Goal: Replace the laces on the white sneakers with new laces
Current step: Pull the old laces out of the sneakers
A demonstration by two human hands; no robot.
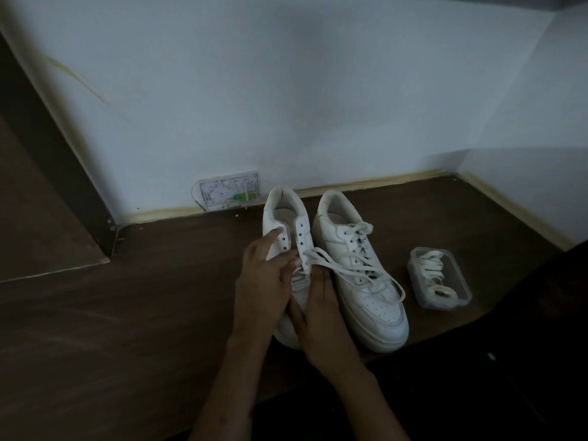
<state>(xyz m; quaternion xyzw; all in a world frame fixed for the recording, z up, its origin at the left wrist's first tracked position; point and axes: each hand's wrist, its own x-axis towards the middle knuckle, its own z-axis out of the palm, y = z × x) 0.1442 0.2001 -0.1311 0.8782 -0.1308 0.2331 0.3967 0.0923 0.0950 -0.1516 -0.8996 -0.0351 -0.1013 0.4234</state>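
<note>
Left shoe: white sneaker on the brown floor, heel toward the wall. Its upper eyelets are bare; lace remains only in the lower rows, so the step in hand looks like unlacing this shoe.

Old lace: loose white loops trail from the middle of the left shoe across the toe of the right one.

Your left hand: rests over the shoe's outer side, forefinger stretched up along the eyelet row, the other fingers bent toward the lace at the tongue. Whether they pinch the lace, you cannot tell.

Your right hand: lies on the toe of the same shoe, fingers reaching up to the lowest laced rows. Its fingertips are hidden, so its hold is also unclear.

Right shoe: just beside the first, fully laced, untouched.

Clear box: near the right shoe, open, holding the new laces, coiled.

Next move, as judged: steady the shoe and draw the lace out of the remaining eyelets one crossing at a time, pulling gently so it does not snag.
</note>
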